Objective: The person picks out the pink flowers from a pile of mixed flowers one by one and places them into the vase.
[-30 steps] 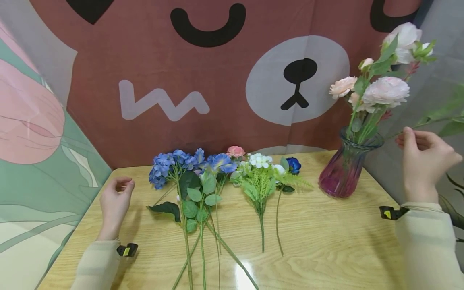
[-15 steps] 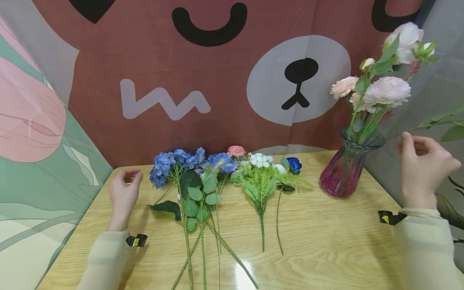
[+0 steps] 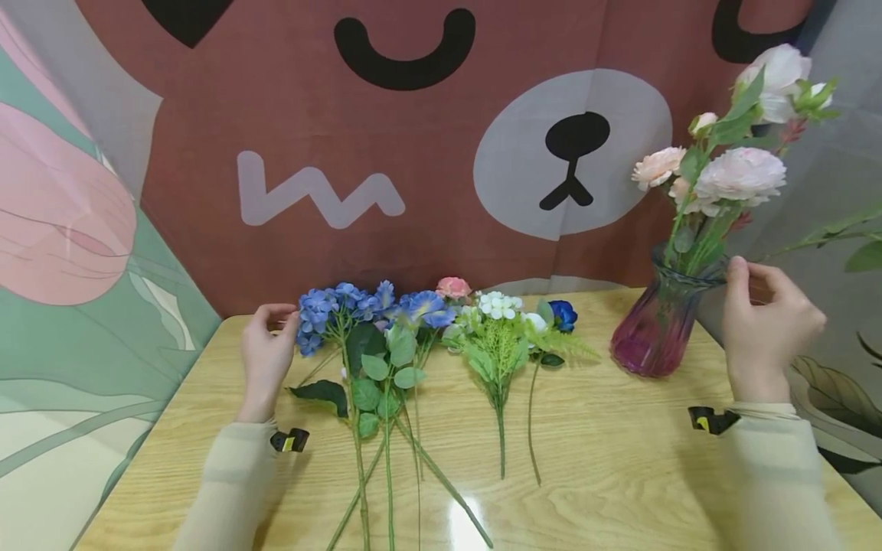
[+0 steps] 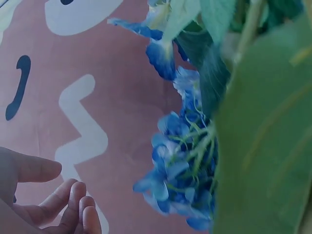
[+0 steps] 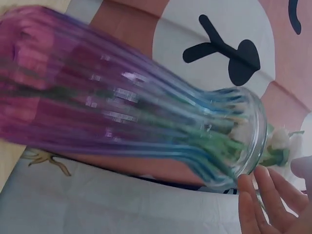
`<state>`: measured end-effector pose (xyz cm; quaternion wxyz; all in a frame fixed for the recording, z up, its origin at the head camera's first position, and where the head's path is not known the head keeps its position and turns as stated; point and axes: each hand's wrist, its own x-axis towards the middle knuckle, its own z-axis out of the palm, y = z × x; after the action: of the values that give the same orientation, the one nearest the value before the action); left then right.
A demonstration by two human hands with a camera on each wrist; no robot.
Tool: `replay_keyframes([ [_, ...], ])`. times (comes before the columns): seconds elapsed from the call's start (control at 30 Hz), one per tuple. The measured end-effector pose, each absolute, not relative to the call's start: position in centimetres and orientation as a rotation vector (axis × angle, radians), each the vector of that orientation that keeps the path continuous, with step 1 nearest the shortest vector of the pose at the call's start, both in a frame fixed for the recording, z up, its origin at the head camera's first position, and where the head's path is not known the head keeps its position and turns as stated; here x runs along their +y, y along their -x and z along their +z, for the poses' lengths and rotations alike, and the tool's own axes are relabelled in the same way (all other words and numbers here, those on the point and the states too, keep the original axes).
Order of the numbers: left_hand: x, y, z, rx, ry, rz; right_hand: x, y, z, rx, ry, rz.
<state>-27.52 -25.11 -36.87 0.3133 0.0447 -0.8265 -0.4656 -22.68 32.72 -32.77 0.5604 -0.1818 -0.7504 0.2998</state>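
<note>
My left hand [image 3: 267,348] is beside the blue hydrangea [image 3: 317,315] at the table's left, fingertips right at its petals in the head view. The left wrist view shows thumb and fingers apart with nothing between them. At the far right, my right hand [image 3: 772,325] has its fingertips at the rim of a pink-and-blue glass vase [image 3: 648,340]. Its fingers [image 5: 267,190] look loosely bent in the right wrist view, thumb apart from them. Pale pink and white flowers [image 3: 740,176] stand in the vase. A leafy green branch [image 3: 864,254] leans out to the right behind this hand.
On the wooden table [image 3: 606,444] lie a blue iris [image 3: 426,308], a pink flower [image 3: 452,288], a white-and-green bunch [image 3: 499,344] and a dark blue rose [image 3: 563,315]. Crossed stems [image 3: 389,490] reach the front edge. A bear-print cloth [image 3: 427,153] hangs behind.
My left hand has moved right and away from me, up to the blue hydrangea. The right hand has shifted left from the branch to the vase rim, while the branch stays leaning right.
</note>
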Motion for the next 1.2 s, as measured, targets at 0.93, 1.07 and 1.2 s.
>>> replay_keyframes([
  [0.93,-17.5,28.7,-35.2,-2.307,0.077,-1.353,25.4,26.0,-34.2,-1.845,0.166,0.721],
  [1.07,-16.6,28.6,-35.2,-2.328,0.109,-1.337,24.8,26.7,-34.7,-1.878,0.148,0.73],
  [1.2,-15.8,28.5,-35.1,-2.338,0.147,-1.335,24.2,27.5,-35.2,-1.88,0.14,0.726],
])
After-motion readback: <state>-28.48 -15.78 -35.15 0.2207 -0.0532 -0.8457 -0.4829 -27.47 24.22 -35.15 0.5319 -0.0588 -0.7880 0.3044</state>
